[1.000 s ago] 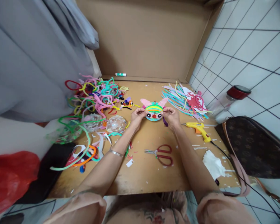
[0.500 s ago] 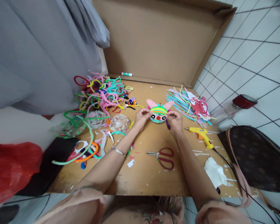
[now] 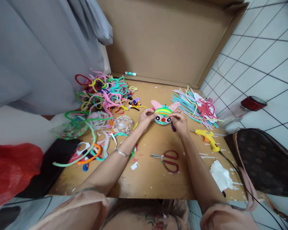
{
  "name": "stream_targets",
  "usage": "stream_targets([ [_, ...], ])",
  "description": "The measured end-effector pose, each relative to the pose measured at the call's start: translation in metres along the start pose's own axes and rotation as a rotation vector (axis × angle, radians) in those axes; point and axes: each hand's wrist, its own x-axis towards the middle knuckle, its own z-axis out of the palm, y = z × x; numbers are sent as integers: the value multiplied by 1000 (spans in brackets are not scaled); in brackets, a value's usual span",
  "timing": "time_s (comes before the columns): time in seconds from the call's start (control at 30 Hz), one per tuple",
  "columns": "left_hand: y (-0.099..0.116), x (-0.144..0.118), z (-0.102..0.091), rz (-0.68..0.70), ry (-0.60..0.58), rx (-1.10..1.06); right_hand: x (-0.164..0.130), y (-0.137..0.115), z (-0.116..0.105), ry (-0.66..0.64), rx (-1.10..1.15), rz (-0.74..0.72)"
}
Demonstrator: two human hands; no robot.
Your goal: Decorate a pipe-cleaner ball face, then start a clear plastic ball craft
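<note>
A round, colourful craft face (image 3: 163, 111) with pink ears, black-and-white eyes and a red nose is held between my two hands. My left hand (image 3: 147, 118) pinches its left side, below the ear. On the opposite side, my right hand (image 3: 179, 120) has fingers closed at the edge beside the eye. A dark purple tassel-like bit (image 3: 173, 126) hangs by the right fingers. Between my forearms lie red-handled scissors (image 3: 168, 160) on the table. To the right of my right hand rests a yellow hot glue gun (image 3: 207, 138).
Tangled pipe cleaners (image 3: 108, 91) heap at the back left, near a clear decorated ball (image 3: 123, 124). Straight pipe cleaners (image 3: 186, 103) lie back right. A brown handbag (image 3: 264, 159) and red-lidded bottle (image 3: 253, 103) stand right. A cardboard panel (image 3: 163, 41) rises behind, with a glue stick (image 3: 130, 73).
The view has shifted slightly. Both hands keep hold of the craft face at its sides; the right fingers have moved a little inward over its edge.
</note>
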Motion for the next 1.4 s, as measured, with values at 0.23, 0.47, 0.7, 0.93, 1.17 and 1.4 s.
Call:
stream_targets([
  [0.23, 2, -4, 3, 75, -60, 45, -1, 0, 1, -10, 15, -13],
  [0.47, 0, -3, 2, 141, -18, 182, -1, 1, 0, -42, 3, -24],
  [0.7, -1, 0, 1, 172, -39, 263, 1, 8, -2, -60, -29, -36],
  [0.93, 1, 0, 1, 161, -75, 302, 1, 14, 0, -35, -24, -39],
  [1.17, 8, -6, 3, 148, -62, 329, 0, 15, 1, -41, -13, -67],
  [1.4, 12, -14, 11, 229, -5, 451, -1, 10, 4, -67, -16, -47],
])
